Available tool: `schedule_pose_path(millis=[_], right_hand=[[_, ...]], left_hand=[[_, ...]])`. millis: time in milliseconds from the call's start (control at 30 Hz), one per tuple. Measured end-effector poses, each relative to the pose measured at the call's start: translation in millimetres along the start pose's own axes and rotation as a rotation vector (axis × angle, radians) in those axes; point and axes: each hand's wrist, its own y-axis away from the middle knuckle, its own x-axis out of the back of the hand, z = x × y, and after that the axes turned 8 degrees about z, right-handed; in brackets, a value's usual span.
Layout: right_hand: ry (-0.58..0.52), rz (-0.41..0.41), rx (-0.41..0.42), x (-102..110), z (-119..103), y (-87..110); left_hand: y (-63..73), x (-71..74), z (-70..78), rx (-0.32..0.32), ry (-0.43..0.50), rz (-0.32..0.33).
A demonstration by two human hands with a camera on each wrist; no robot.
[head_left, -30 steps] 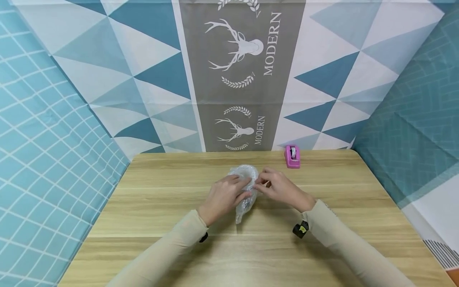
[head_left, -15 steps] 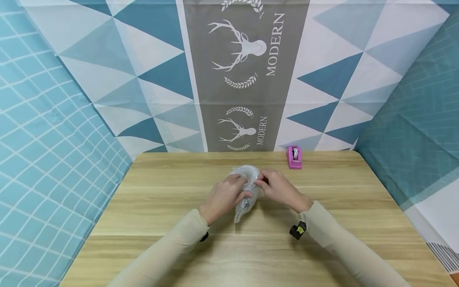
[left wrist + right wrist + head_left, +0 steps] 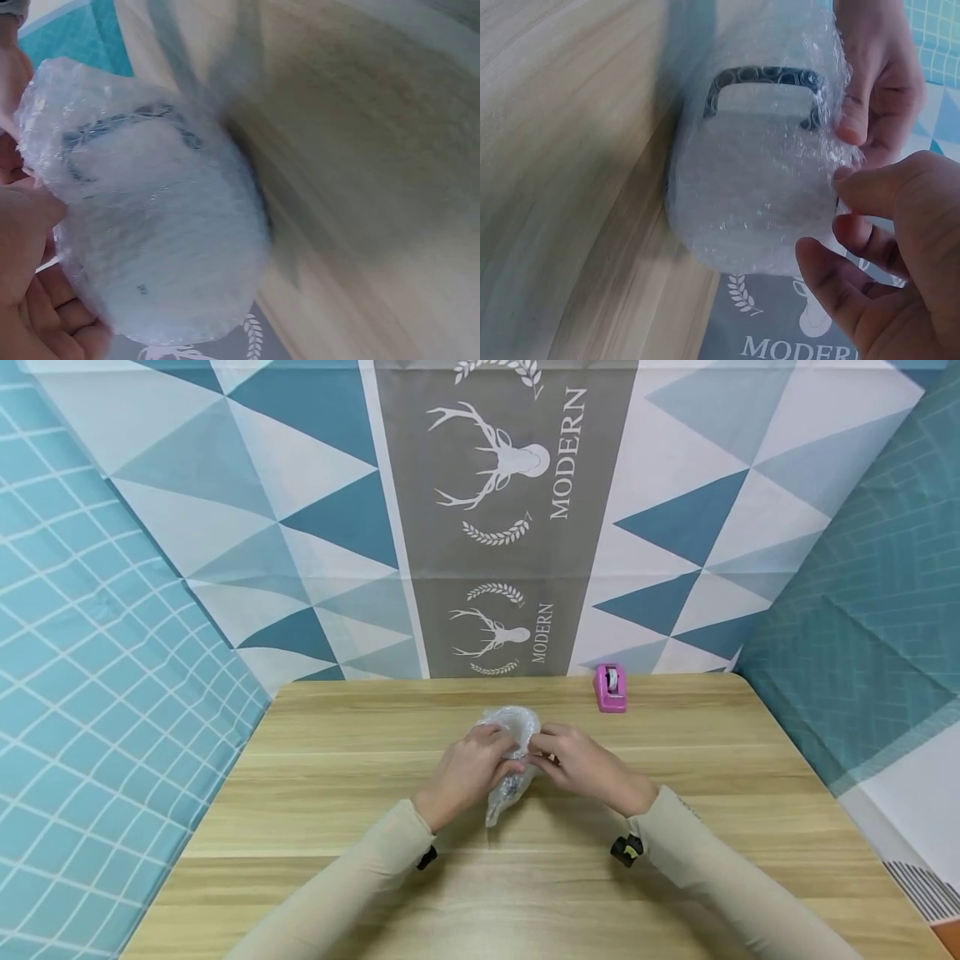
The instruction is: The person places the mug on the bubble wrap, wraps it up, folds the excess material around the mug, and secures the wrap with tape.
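Note:
A white mug (image 3: pixel 742 169) with a dark patterned handle (image 3: pixel 769 73) is wrapped in clear bubble wrap (image 3: pixel 508 787) near the middle of the table. My left hand (image 3: pixel 467 770) holds the wrapped mug from the left, its fingers reaching over the opening and its thumb on the near side. On the other side, my right hand (image 3: pixel 588 768) pinches the wrap's edge at the rim between thumb and fingers. A loose tail of wrap sticks out toward me. In the left wrist view the handle shows blurred through the plastic layers.
A pink tape dispenser (image 3: pixel 611 688) stands near the back edge of the wooden table (image 3: pixel 337 827), right of the mug. Patterned cloth (image 3: pixel 502 552) hangs behind the table, with blue cloth (image 3: pixel 112 652) along the left side.
My right hand has shifted slightly toward me along the rim, and its fingers have closed in on the wrap. My left hand stays in nearly the same place on the mug.

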Motion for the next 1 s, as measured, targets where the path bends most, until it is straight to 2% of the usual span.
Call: schedule_pose_path(millis=[167,267,333,433,533,600,700,767,867,1000], right_hand=[[-0.009,-0.022,0.007,1,3,1.1],[-0.023,-0.023,0.008,1,4,1.2],[-0.037,-0.021,0.006,1,4,1.3],[-0.065,-0.024,-0.002,1,4,1.3],[-0.100,-0.033,-0.024,1,2,0.7],[-0.123,-0.040,-0.049,1,2,0.6],[-0.148,-0.055,-0.103,1,2,0.1],[-0.158,-0.064,-0.130,0,3,-0.4],[-0.174,-0.070,-0.145,1,3,-0.6],[-0.208,-0.076,-0.111,1,3,1.8]], left_hand=[[-2.9,4.6,1.8,0.054,0.020,-0.088],[-6.0,8.1,1.8,0.103,0.067,-0.151],[-7.8,10.1,0.3,0.113,0.099,-0.180],[-9.2,12.9,-3.4,0.084,0.146,-0.195],[-8.3,13.7,-7.3,0.020,0.167,-0.177],[-6.4,14.6,-8.0,-0.033,0.148,-0.154],[-3.9,15.6,-7.1,-0.100,0.073,-0.121],[-3.4,17.3,-6.1,-0.110,0.039,-0.120],[-5.0,18.1,-6.9,-0.092,0.055,-0.172],[-6.7,19.3,-14.1,-0.051,0.161,-0.297]])
